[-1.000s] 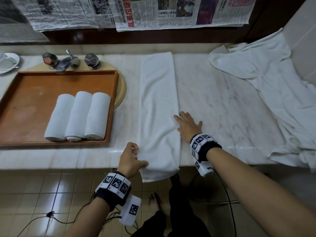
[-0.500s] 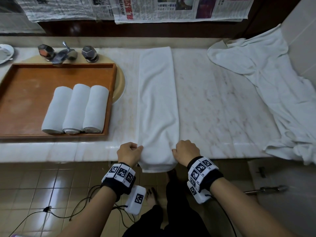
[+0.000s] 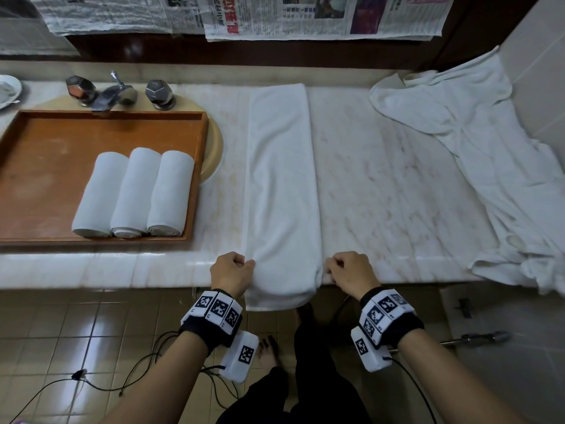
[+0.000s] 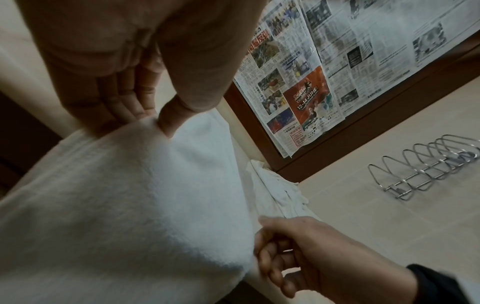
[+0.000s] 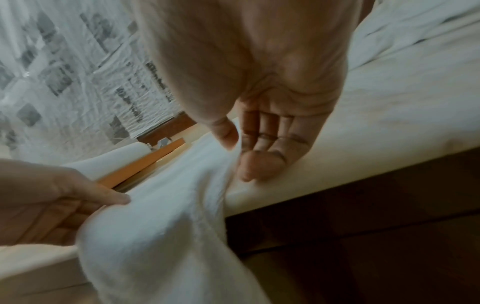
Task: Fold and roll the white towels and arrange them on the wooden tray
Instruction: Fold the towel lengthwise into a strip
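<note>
The left hand [image 3: 231, 274] pinches the left edge of the folded towel [image 3: 281, 191] between thumb [image 4: 172, 115] and curled fingers, right at the counter's front lip. The right hand [image 3: 348, 272] mirrors it on the towel's right edge, thumb [image 5: 224, 131] pressing the cloth against bent fingers. Both wrists are bent down below the counter edge, knuckles up, forearms reaching in from below; each wrist wears a black band with white square-patterned marker blocks.

The towel lies as a long narrow strip across the marble counter [image 3: 397, 194], running from its back wall to the front lip, where its near end droops over the edge. To the towel's left sits the wooden tray [image 3: 46, 142], holding three rolled towels [image 3: 134, 194] side by side at the tray's right end. Behind the tray stands a metal faucet [image 3: 116, 93] with two faceted knobs, and a white dish [image 3: 7, 91] lies further left. To the right of the folded towel, well apart from it, a loose towel [image 3: 489, 166] lies crumpled against the tiled side wall.

Newspaper sheets [image 3: 305, 16] hang on the dark wood wall behind the counter; the left wrist view shows a red advert reading "12–14 JUNE" [image 4: 307, 96]. The other print is too small to read. Below the counter is a tan tiled floor [image 3: 76, 332] with black cables.
</note>
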### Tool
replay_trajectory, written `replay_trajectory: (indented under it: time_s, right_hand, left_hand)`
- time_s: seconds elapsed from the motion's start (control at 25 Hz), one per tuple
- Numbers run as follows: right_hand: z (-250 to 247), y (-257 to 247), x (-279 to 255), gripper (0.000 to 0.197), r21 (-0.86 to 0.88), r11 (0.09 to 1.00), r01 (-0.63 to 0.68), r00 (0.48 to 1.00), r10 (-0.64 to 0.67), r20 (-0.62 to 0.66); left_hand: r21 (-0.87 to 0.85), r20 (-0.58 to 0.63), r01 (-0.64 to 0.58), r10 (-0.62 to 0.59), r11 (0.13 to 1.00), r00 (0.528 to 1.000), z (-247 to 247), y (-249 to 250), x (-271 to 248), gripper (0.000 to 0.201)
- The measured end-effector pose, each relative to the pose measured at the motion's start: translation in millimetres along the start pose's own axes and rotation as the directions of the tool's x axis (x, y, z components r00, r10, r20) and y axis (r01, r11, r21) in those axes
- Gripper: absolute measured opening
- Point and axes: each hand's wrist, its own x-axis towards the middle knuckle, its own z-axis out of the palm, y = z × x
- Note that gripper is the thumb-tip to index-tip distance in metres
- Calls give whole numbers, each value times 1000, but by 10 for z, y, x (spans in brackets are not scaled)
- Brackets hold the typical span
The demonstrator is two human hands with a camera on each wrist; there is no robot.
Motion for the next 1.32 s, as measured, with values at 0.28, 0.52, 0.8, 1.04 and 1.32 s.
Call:
replay_trajectory:
  time_s: [0.28,0.52,0.8,1.04,1.32]
  right_hand:
    - [101,-221,-6,24,65,998,-17,1000,16,25]
    - [74,-192,21,33,161,986,-50,993,31,117]
    - [154,-292,81,43,116,991,-71,997,66,46]
    - [184,-331,195,43,92,993,-77,997,79,-22]
    - [189,-461,260,54,24,998,-66,998,67,-21]
  left_hand:
    - [-20,22,1,-1,1000,1000,-24,-33,22,15]
    - [7,12,11,-11,1000,1000,-16,-16,20,16]
    - [0,-26,-45,45,999,999,-117,24,21,12]
    - [-18,-42,62,-63,998,997,-91,27,62,3]
    - [5,-107,128,-127,992,986,-42,242,131,6]
